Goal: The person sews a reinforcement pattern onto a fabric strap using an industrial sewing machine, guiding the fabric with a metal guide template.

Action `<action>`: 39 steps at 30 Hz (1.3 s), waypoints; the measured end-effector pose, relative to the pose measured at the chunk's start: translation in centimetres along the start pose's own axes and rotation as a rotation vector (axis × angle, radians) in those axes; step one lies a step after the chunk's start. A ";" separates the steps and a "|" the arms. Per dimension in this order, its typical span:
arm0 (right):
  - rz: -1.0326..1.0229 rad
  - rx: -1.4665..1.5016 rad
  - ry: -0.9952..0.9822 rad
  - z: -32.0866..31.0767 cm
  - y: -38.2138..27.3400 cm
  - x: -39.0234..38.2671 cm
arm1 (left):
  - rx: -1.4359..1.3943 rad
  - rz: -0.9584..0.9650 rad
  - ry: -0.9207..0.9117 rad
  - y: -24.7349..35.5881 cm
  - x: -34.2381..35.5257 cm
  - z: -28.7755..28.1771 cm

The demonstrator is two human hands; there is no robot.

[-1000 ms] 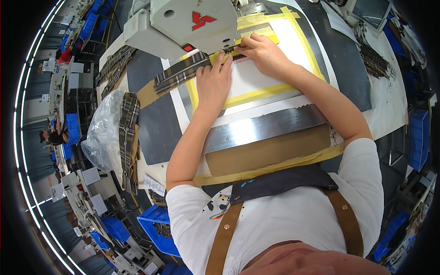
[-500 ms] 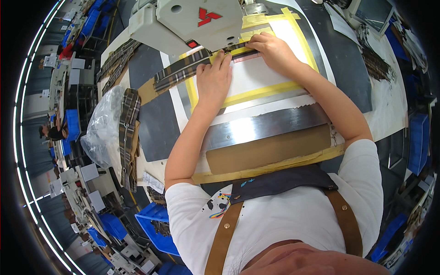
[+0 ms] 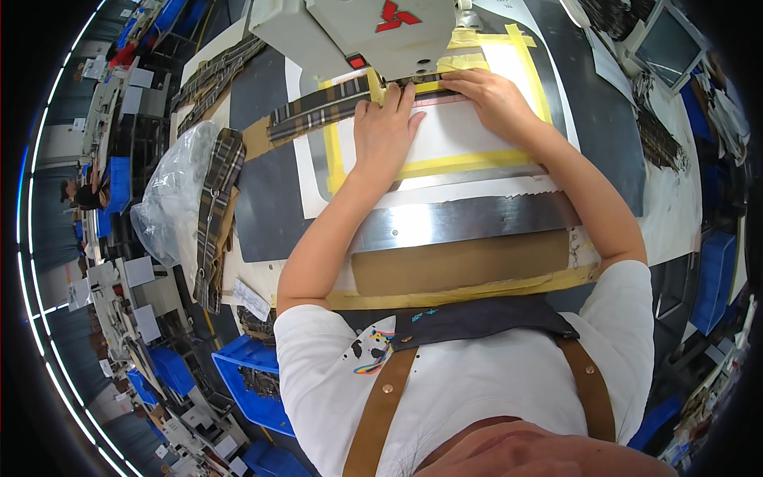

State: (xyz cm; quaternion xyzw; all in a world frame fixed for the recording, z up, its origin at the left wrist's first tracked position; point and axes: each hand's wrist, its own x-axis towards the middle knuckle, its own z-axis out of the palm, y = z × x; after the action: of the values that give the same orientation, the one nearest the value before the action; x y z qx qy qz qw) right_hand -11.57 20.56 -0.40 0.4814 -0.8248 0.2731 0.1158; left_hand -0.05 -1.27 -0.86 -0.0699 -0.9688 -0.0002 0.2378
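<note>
A plaid fabric strip (image 3: 322,107), dark with brown and white lines, runs from the left to beneath a grey-white sewing machine head (image 3: 358,40). My left hand (image 3: 383,133) lies palm down with its fingertips at the strip, just under the head. Its fingers are stretched and the thumb stands apart. At the strip's right part, my right hand (image 3: 501,105) lies with extended fingers pointing left, their tips on or beside the fabric. Both hands rest over a white panel (image 3: 449,131) bordered with yellow tape. The head hides the needle area.
On the left lie a clear plastic bag (image 3: 171,195) and another plaid strip with metal fittings (image 3: 213,211). More strips (image 3: 218,79) lie at the far left. A bright metal plate (image 3: 461,219) crosses the near side. At the right are stacked fabric pieces (image 3: 656,119) and a small monitor (image 3: 671,44).
The whole view has shifted slightly. My left thumb has spread out from the fingers. My right fingers have straightened from a more curled pose at the strip, which stays under the machine head.
</note>
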 end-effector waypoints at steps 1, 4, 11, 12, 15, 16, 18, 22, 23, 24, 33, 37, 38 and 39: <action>0.000 0.007 -0.001 0.0 0.0 0.0 | 0.015 0.005 -0.009 -0.1 0.1 0.0; -0.015 0.017 0.002 0.2 0.1 0.0 | 0.038 0.001 -0.020 -0.1 0.1 0.1; -0.035 0.029 -0.021 0.2 -0.3 0.3 | 0.100 0.011 -0.012 -0.4 0.0 0.0; -0.035 0.026 -0.022 0.2 -0.3 0.3 | 0.098 0.011 -0.010 -0.5 0.0 0.0; -0.048 0.030 -0.007 0.1 -0.3 0.3 | 0.117 0.015 -0.023 -0.5 0.0 -0.2; -0.044 0.025 -0.024 -0.1 -0.6 0.5 | 0.114 0.017 -0.022 -0.6 -0.2 -0.3; -0.038 0.020 -0.042 -0.2 -0.6 0.4 | 0.108 0.019 -0.022 -0.8 -0.2 -0.3; -0.036 -0.041 -0.020 -0.4 0.1 -0.2 | 0.114 0.018 -0.026 -1.1 -0.5 -0.1; -0.068 -0.063 0.002 -0.5 0.2 -0.3 | 0.116 0.021 -0.009 -1.2 -0.6 0.0; -0.066 -0.069 -0.001 -0.7 0.4 -0.3 | 0.110 0.021 -0.007 -1.3 -0.6 0.0; -0.057 0.098 -0.163 -1.7 1.5 -0.1 | 0.105 -0.010 -0.026 -1.8 -1.0 -0.4; -0.037 0.093 -0.182 -1.8 1.0 -0.2 | 0.103 -0.018 -0.032 -1.9 -1.2 -0.4; -0.033 0.086 -0.175 -1.7 0.8 -0.3 | 0.100 -0.020 -0.032 -2.0 -1.3 -0.4; -0.033 0.087 -0.176 -1.7 0.8 -0.5 | 0.099 -0.019 -0.033 -2.1 -1.3 -0.5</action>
State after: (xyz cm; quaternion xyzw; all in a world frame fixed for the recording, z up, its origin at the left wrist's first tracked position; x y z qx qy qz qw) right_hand -12.17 22.17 0.51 0.5213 -0.8112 0.2635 0.0265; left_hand 1.02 -3.53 -0.98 -0.0486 -0.9720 0.0467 0.2250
